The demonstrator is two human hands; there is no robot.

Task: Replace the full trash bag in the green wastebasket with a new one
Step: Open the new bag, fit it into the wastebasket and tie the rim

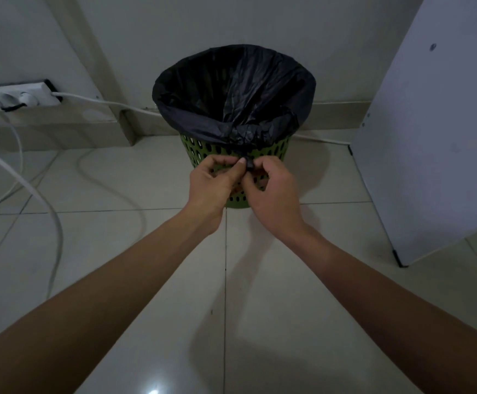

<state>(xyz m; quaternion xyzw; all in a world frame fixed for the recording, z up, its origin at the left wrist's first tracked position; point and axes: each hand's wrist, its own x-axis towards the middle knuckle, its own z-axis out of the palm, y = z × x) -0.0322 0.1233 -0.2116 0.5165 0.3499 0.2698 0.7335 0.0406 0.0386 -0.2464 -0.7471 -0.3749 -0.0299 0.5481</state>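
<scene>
A green perforated wastebasket (200,150) stands on the tiled floor against the wall. A black trash bag (231,89) lines it, its edge folded over the rim and gathered into a twisted tail at the near side. My left hand (214,182) and my right hand (271,184) meet in front of the basket, both pinching that gathered tail of the bag just below the rim. The inside of the bag is dark and I cannot see any contents.
A white power strip (18,96) sits at the wall on the left, with white cables (52,220) looping over the floor. A white cabinet panel (436,137) stands close on the right. Glossy floor tiles (226,308) lie under my arms.
</scene>
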